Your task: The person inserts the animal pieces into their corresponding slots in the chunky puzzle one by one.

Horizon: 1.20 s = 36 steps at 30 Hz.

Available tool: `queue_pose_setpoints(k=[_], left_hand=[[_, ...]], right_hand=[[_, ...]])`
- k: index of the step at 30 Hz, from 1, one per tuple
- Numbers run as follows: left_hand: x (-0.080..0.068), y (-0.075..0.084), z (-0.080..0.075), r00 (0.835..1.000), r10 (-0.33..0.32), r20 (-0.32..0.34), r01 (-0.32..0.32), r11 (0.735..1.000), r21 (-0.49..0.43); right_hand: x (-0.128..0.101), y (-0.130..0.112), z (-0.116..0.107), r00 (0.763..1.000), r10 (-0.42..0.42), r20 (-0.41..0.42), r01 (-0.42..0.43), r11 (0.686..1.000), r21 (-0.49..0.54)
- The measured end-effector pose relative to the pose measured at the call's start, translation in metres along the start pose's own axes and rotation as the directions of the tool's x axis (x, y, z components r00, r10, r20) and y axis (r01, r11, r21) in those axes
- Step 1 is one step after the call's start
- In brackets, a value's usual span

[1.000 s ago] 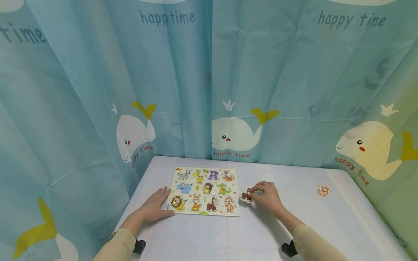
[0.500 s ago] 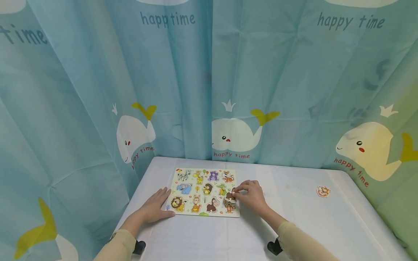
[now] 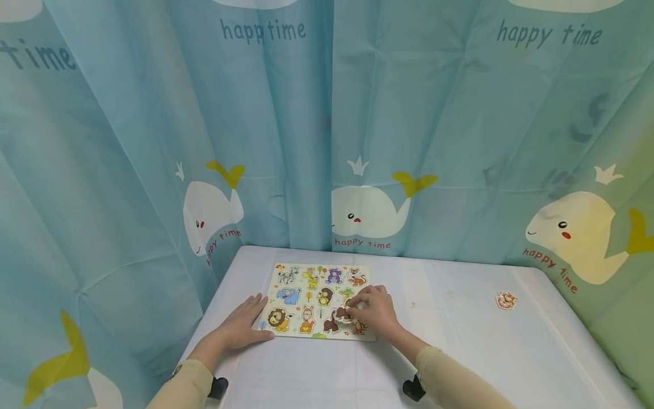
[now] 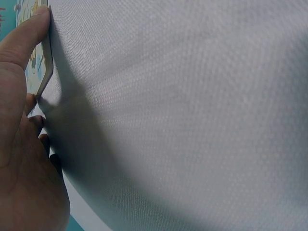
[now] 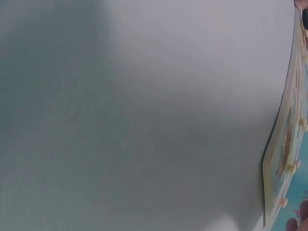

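Bracing the puzzle board (image 3: pixel 319 301) at its left edge, left hand (image 3: pixel 244 326) lies flat; right hand (image 3: pixel 375 311) fingers pinch a brown piece (image 3: pixel 341 314) over it. Worktop (image 3: pixel 460 352) open rightward.

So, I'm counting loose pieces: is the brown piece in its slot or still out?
Cannot tell. The right hand pinches the brown piece over the puzzle board, hiding whether it sits flush.
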State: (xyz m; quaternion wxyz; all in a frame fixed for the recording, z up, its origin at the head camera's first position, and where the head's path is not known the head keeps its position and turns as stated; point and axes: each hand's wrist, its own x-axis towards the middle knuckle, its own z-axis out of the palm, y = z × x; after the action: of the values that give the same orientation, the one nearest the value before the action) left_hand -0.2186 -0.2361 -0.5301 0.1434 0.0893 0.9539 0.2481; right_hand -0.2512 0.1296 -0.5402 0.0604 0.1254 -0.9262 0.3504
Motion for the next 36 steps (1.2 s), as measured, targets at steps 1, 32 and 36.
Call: queue_pose_setpoints(k=[1,32,36], left_hand=[[0.0,0.0,0.0,1.0,0.001,-0.003,-0.001,1.0,0.001],[0.0,0.002,-0.002,1.0,0.002,-0.003,-0.002,1.0,0.005],[-0.001,0.002,-0.002,1.0,0.001,0.0,-0.001,1.0,0.002]], right_hand=[[0.0,-0.001,0.002,1.0,-0.003,0.006,0.003,1.0,0.0],[-0.009,-0.015,0.026,0.996,-0.08,0.048,0.083,0.994,-0.066],[-0.009,-0.015,0.027,0.996,-0.08,0.049,0.084,0.994,-0.07]])
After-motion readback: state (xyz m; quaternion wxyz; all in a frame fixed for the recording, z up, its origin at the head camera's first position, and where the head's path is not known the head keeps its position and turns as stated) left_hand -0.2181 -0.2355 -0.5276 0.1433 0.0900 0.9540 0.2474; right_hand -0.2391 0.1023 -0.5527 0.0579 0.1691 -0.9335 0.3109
